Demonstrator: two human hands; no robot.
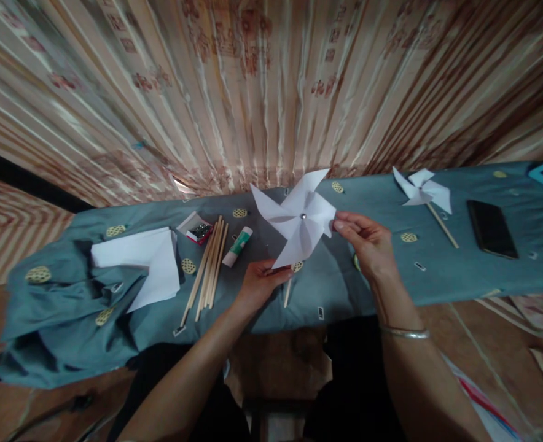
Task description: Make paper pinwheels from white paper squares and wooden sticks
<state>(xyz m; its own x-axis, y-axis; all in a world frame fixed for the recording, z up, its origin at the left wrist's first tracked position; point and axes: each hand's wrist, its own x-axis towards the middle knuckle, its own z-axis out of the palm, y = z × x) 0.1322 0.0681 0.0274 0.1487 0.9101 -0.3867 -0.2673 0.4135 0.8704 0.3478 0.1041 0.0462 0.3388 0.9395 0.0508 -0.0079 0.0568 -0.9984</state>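
I hold a white paper pinwheel [299, 216] up over a table draped in grey-blue cloth [345, 288]. A metal pin sits at its centre. My left hand [258, 283] grips the wooden stick under the wheel, with the stick's lower end poking out below my fingers. My right hand [362, 239] pinches the edge of the wheel's right blade. A silver bangle is on my right wrist.
A finished pinwheel [422, 189] on a stick lies at the right, with a black phone [491, 228] beside it. Left of my hands are a glue stick [237, 246], a bundle of wooden sticks [208, 267], a small box of pins [198, 229] and white paper sheets [145, 261]. A curtain hangs behind.
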